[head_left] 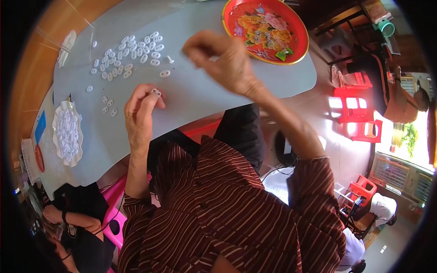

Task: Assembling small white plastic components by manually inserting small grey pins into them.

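My left hand [140,113] is raised over the grey table near its front edge. Its thumb and fingers pinch a small white oval plastic piece with holes [156,92]. My right hand [223,61] hovers to the right, beside the red tray, with its fingers curled in; whatever they may hold is hidden. Many loose white oval pieces [132,44] lie spread beyond my left hand, one of them [165,73] closer to me. A small white pin-like part [170,59] rests near them. Several smaller white pieces [105,109] sit left of my left hand.
A red round tray with painted flowers [268,27] holds small clear or white bits and a green wrapper [283,54]. A white wavy-edged dish [79,136] full of white parts stands at left. Another person's arm [82,220] is at lower left; red stools [350,107] stand right.
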{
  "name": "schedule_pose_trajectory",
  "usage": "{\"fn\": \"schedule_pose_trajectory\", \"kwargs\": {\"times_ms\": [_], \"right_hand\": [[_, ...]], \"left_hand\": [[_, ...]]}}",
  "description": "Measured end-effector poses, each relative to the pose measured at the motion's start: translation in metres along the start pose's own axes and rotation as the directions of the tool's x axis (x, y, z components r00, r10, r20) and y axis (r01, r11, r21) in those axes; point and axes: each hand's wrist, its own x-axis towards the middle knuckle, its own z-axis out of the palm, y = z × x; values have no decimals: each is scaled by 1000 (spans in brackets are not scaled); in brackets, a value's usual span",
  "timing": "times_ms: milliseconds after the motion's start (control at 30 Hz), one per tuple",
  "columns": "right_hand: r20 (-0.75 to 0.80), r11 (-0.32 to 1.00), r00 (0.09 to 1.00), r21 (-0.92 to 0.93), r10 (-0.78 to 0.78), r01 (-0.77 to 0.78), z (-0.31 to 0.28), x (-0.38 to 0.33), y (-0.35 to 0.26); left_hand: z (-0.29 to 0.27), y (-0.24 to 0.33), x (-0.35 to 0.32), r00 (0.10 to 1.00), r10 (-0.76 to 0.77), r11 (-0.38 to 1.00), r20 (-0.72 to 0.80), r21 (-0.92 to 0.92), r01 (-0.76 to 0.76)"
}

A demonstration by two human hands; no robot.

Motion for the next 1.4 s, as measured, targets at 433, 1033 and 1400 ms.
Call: {"fn": "schedule_pose_trajectory", "kwargs": {"times_ms": [433,1033,1400], "right_hand": [[148,761,989,-643,7,90,-151,16,77],[195,693,977,-716,83,84,-120,44,44],[398,820,857,330,328,-468,27,-8,7]], "left_hand": [[4,1,-1,998,57,992,37,107,-60],[5,3,-4,993,116,993,-1,-23,-116],[8,-8,-2,987,152,963,-41,-219,-158]]}}
